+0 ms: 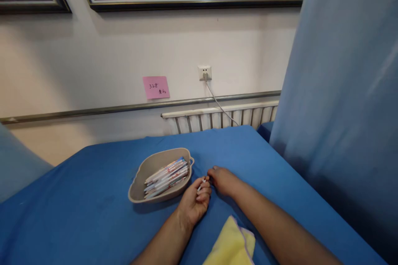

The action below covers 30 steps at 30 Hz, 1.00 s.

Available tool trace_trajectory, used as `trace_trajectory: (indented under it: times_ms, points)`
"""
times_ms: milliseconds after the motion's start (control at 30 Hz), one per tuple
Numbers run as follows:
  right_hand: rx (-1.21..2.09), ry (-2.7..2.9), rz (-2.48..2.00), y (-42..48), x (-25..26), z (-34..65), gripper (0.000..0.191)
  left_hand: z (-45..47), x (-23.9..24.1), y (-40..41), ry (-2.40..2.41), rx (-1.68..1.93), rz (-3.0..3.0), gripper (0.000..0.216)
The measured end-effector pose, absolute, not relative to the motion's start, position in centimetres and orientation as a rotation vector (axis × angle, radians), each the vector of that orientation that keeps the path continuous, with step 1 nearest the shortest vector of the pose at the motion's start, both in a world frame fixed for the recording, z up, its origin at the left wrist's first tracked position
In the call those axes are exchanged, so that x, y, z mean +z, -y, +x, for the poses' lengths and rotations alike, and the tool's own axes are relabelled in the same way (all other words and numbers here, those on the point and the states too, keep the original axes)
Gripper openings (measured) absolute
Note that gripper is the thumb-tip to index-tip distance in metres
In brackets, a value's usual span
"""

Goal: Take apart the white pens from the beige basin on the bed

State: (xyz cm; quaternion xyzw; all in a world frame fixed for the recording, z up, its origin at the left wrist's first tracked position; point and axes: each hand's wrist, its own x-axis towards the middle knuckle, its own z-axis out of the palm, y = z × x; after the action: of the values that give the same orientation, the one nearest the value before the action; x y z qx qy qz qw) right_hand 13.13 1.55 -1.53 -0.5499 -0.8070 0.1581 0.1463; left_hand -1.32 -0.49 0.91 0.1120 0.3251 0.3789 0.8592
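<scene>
My left hand (195,202) is closed, palm up, around a slim white pen (200,186), most of it hidden by the fingers. Right beside it, my right hand (222,180) is pinched at the left fingertips. What sits between the right fingers is too small and dark to make out. Left of both hands, a beige plastic basket (137,192) with a small loop handle holds a bundle of pens (168,178), mostly white with some red and blue marks.
Blue sheet covers the bed (93,207). A folded yellow cloth (231,242) lies in front, between my forearms. Behind are a white rail (214,109), a socket (204,73) with a plugged-in cord, and a pink note (156,87). A blue curtain (338,91) hangs at right.
</scene>
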Motion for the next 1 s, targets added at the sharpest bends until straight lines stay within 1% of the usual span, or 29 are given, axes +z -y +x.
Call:
trace_trajectory:
  times_ms: [167,300,533,667,767,867,933,1000]
  points:
    - [0.383,2.283,-1.677,-0.6,-1.6,12.7,0.025,-1.2,0.4,0.8,-0.674,0.824,0.125,0.024]
    - [0.409,2.198,-1.746,-0.8,-2.0,13.4,0.027,-1.2,-0.2,0.4,-0.72,0.874,0.091,0.018]
    - [0.608,1.977,-1.761,-2.3,-2.8,16.1,0.013,-0.9,-0.9,0.1,-0.786,0.967,0.067,0.016]
    - [0.746,1.891,-1.705,-2.6,-2.6,15.8,0.014,-0.4,-1.1,0.2,-0.804,0.989,0.067,0.018]
    - [0.773,1.893,-1.613,-2.1,-1.8,14.4,0.014,0.0,-1.2,0.2,-0.797,0.987,0.061,0.017]
    - [0.716,1.928,-1.559,-1.1,-0.6,13.4,0.015,0.3,-1.3,0.1,-0.773,0.978,0.048,0.019]
    - [0.6,1.923,-1.616,-0.8,0.0,13.7,0.019,0.3,-1.3,0.1,-0.764,0.981,0.03,0.02]
    - [0.533,1.92,-1.708,-0.7,0.2,14.6,0.017,0.0,-1.2,0.1,-0.769,0.999,0.007,0.02]
